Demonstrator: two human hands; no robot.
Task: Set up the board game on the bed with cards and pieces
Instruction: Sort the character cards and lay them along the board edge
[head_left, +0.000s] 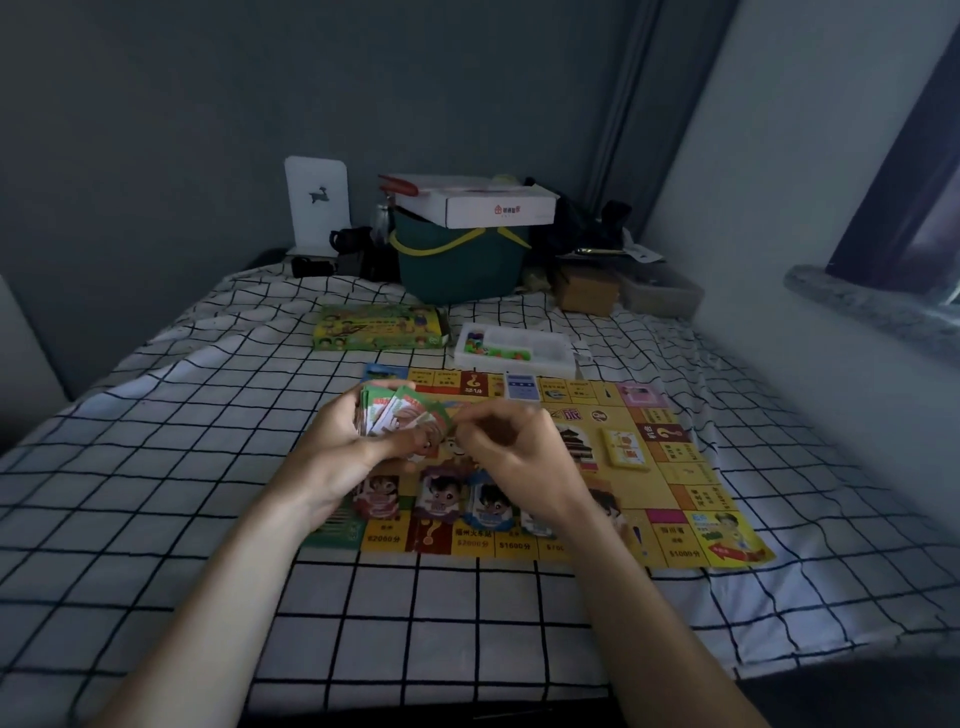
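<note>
At centre frame, the left hand (337, 441) grips a thick fanned stack of green-edged picture cards (387, 410) above the yellow paper game board (670, 499) spread flat on the black-and-white checked bedsheet (156, 467). The right hand (511, 447) pinches the top card's edge, probably to peel it off for dealing. Four cartoon character cards (441, 499) lie in a row along the board's near edge, partly under the wrists. A small yellow card deck (626, 448) sits right of centre. Behind the board, upper middle, lie the green game box (379, 327) and a white plastic tray of coloured pieces (514, 345), within reach.
</note>
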